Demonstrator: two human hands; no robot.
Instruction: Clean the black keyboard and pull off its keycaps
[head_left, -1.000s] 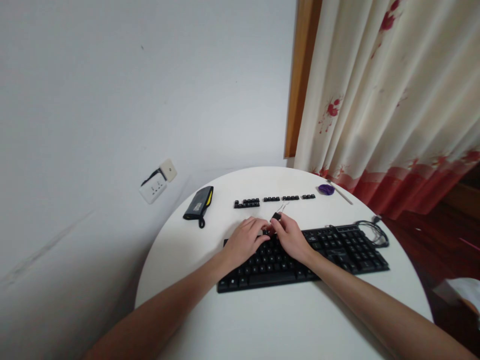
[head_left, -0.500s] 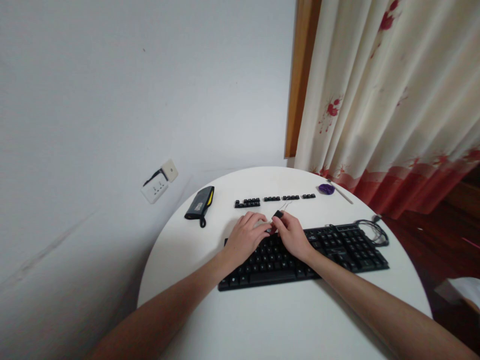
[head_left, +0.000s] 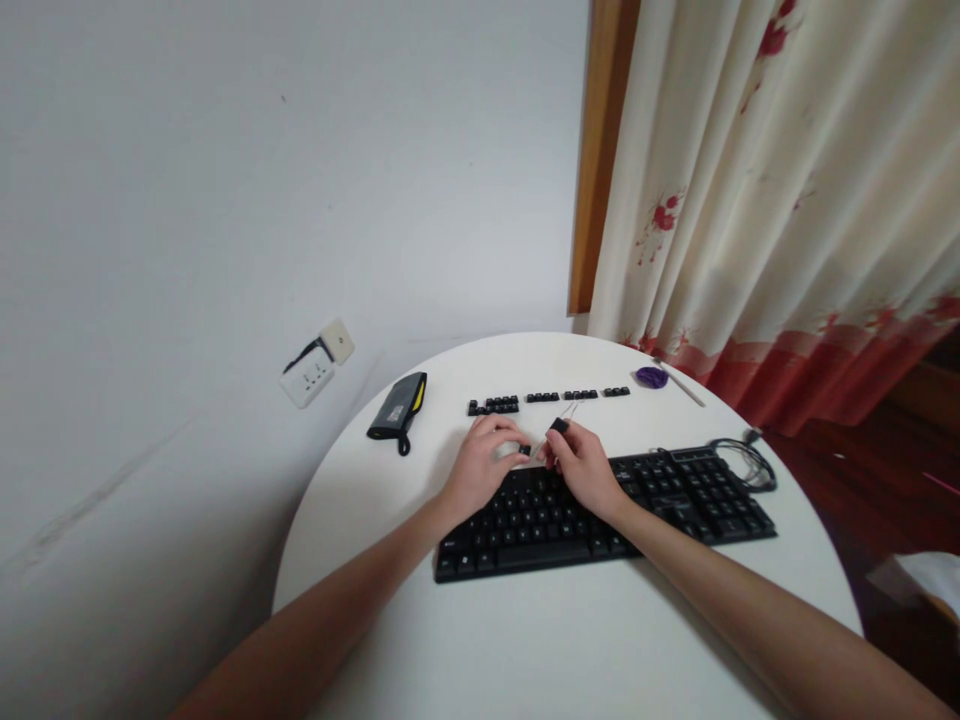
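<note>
A black keyboard lies across the white table. Above its back left part, my left hand pinches a small black keycap between thumb and fingers. My right hand is closed around a keycap puller, whose dark handle shows above the fingers. Thin wires stick out of the puller at the far end, and a pale part points toward the keycap. Several loose keycaps are lined up in short groups on the table behind the hands.
On the left lies a grey pouch with a black loop. A purple bundle and a pale brush-like stick rest at the back right. The coiled keyboard cable sits by the right edge. Wall and curtain border the table.
My left hand has drawn slightly left, away from the puller, with the keycap now visible in its fingertips. My right hand stays nearly in place.
</note>
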